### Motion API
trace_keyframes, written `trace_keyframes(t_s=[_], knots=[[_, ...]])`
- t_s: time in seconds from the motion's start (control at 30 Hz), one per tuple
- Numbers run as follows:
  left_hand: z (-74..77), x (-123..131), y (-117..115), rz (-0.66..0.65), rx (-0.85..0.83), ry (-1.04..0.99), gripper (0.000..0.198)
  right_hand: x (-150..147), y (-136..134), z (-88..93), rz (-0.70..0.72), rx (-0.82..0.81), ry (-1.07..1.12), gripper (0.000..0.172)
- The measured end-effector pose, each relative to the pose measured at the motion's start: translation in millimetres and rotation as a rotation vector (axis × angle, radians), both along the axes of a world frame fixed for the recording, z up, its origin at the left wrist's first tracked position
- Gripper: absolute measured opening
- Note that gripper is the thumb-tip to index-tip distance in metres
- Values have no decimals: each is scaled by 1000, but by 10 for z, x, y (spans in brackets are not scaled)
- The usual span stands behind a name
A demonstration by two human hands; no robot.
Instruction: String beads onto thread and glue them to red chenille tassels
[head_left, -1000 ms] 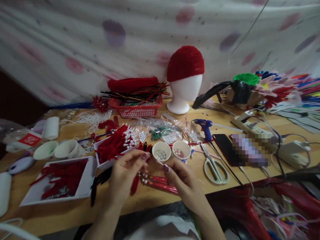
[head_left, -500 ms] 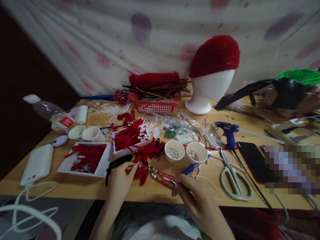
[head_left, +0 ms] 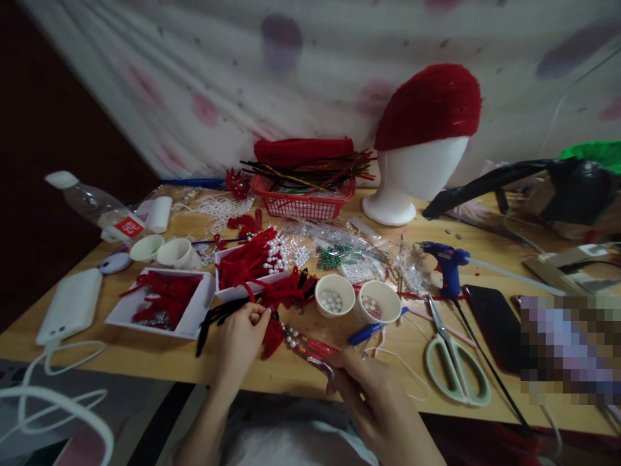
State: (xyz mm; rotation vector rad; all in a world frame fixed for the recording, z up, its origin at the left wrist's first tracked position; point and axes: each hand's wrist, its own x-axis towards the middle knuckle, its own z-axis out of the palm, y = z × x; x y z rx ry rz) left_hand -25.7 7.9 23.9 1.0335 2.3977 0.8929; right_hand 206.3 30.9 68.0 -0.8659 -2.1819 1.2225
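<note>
My left hand [head_left: 245,333] pinches the end of a beaded red piece near the table's front edge. White and green beads [head_left: 291,334] run from it toward my right hand [head_left: 356,382], whose fingers are closed around a red-handled tool [head_left: 315,349]. A red fuzzy piece [head_left: 274,338] hangs just right of my left fingertips. Behind the hands stand a paper cup of white beads [head_left: 334,296] and another of pink beads [head_left: 380,302]. A blue pen [head_left: 365,334] lies right of the beads.
White boxes of red pieces [head_left: 206,307] stand at the left. Scissors [head_left: 456,362], a blue glue gun [head_left: 449,265] and a phone [head_left: 492,323] lie at the right. A red basket [head_left: 303,206] and a foam head [head_left: 402,175] with a red cap are at the back.
The view has shifted slightly. Both hands stay close to the beaded piece, and the fingers of my left hand are curled in more.
</note>
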Motion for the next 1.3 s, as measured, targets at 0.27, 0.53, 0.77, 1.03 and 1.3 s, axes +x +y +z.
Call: trace_keyframes(t_s=[0.27,0.53,0.77,1.03,1.3], knots=[[-84,0,-95,43,312,-360,34,72,19,-39,24,-8,-33,19],[-70,121,-143,89,522,-600,35,62,-13,1,4,15,-9,21],[116,253,-140,34,593,-774,32,59,-25,87,-25,35,38,21],[794,315,-10,-507,668,-779,14,29,192,424,-137,254,57,22],[1211,479,174,-782,612,-622,9,48,386,876,112,276,61,29]])
